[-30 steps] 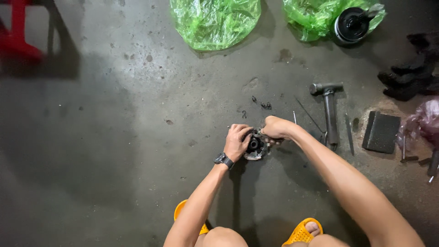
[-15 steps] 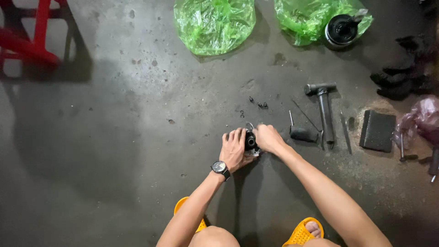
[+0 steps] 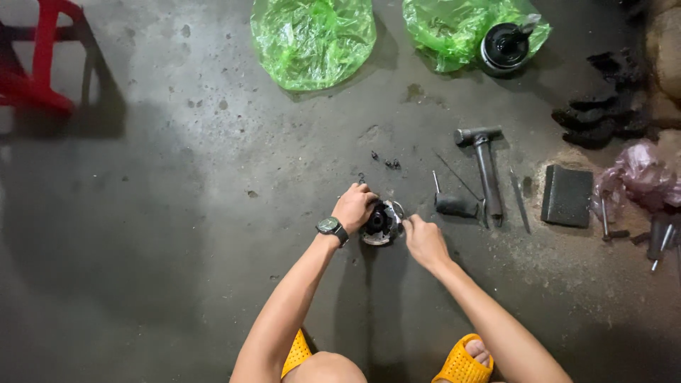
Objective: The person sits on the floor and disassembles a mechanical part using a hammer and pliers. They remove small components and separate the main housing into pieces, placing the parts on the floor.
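The left hand (image 3: 353, 206) is clamped over the upper left side of the round part (image 3: 381, 223), fingers curled down around its rim and pressing it to the floor (image 3: 177, 248). The right hand (image 3: 424, 241) sits just beside the part's right edge with its fingertips drawn together at the rim; they seem to pinch something small and pale there, but whether it is a clip, a tool tip or a bit of the part itself cannot be told.

To do this well, I judge that the left hand should keep the part flat and unable to turn, while the right works in small, controlled movements at the rim and not with force, since a slip would send the fingers across metal edges. Any small pieces freed are best laid close by, as the few dark bits (image 3: 389, 164) just beyond the part are hard to see against the dark concrete.

The part is a squat, round, dark piece of metal with a black centre and a paler, shiny rim, greasy-looking. It lies on the floor near the middle, closer to the near edge, just ahead of the yellow sandals (image 3: 462, 360). To its right lie a dark-handled tool (image 3: 454, 205) and a hammer (image 3: 486, 169).
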